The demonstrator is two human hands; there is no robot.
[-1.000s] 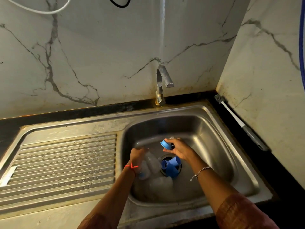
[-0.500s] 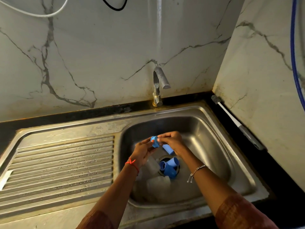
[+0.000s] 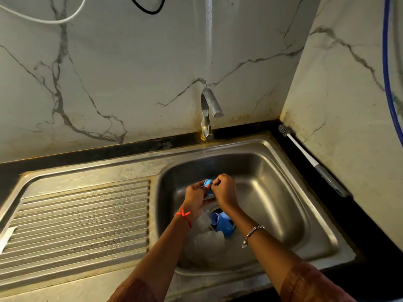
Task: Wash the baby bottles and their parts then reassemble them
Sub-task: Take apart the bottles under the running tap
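Steel sink unit [image 3: 91, 171] sat in a black counter [image 3: 65, 155] against marble-look wall tiles [image 3: 122, 79], corner wall on the right. Ribbed drainboard [image 3: 76, 219] on the left was wet with droplets. White cable [image 3: 54, 20] and black cable [image 3: 148, 9] hung at the top. Basin [image 3: 272, 192] to the right, tap [image 3: 208, 112] behind it, no water visible. Left hand [image 3: 195, 198], red thread at the wrist, and right hand [image 3: 225, 191], bracelet at the wrist, met over the basin, both pinching a blue bottle ring [image 3: 208, 185] between fingertips. Below them at the drain lay blue bottle parts [image 3: 222, 223] and clear bottles [image 3: 207, 234], partly hidden by the forearms. Bottle brush [image 3: 305, 155] lay on the counter along the right wall. Blue hose [image 3: 390, 79] ran down the far right.
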